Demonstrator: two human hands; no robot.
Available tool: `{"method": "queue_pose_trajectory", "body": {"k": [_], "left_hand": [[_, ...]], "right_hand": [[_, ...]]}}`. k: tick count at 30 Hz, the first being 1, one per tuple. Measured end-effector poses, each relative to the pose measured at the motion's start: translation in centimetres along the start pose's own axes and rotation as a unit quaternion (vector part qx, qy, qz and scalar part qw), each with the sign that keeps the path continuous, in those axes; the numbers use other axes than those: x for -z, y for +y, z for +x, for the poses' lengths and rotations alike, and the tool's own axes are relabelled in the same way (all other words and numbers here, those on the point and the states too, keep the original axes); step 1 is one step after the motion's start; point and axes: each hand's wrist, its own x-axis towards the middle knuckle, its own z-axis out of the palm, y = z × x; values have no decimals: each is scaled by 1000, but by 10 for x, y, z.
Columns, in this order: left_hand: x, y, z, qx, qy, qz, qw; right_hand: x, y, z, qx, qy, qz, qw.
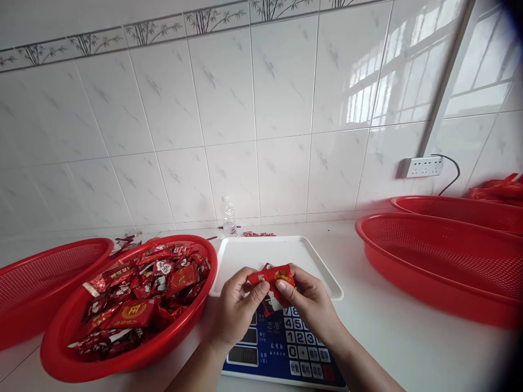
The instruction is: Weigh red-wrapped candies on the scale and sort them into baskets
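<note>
My left hand (239, 305) and my right hand (314, 296) are closed on small red wrapped snack packets (269, 276), pinched between thumbs and fingers. More than one packet seems to be in the grip, as a darker one with white shows below; the exact number is hidden. Both hands are over a digital weighing scale (275, 348), where its white pan (261, 250) meets the blue keypad panel. To the left, a red plastic basket (210, 261) holds many red and dark wrapped packets (163, 277).
Another red basket (24, 272) stands at far left, with loose packets (125, 243) behind. Beyond the scale are a clear plastic bottle (229, 216) and a strip of small packets (259, 234). Two red baskets (429, 272) stand right, below a power strip (423, 166) on the tiled wall.
</note>
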Motion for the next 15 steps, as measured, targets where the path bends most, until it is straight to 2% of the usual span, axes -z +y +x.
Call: {"method": "queue_pose_trajectory", "body": {"k": [4, 15], "left_hand": [[1, 0, 0, -10, 19, 12, 1000], [0, -1, 1, -8, 14, -2, 1000]], "right_hand": [[0, -3, -2, -12, -1, 11, 1000], [-2, -7, -2, 2, 42, 19, 999]]}}
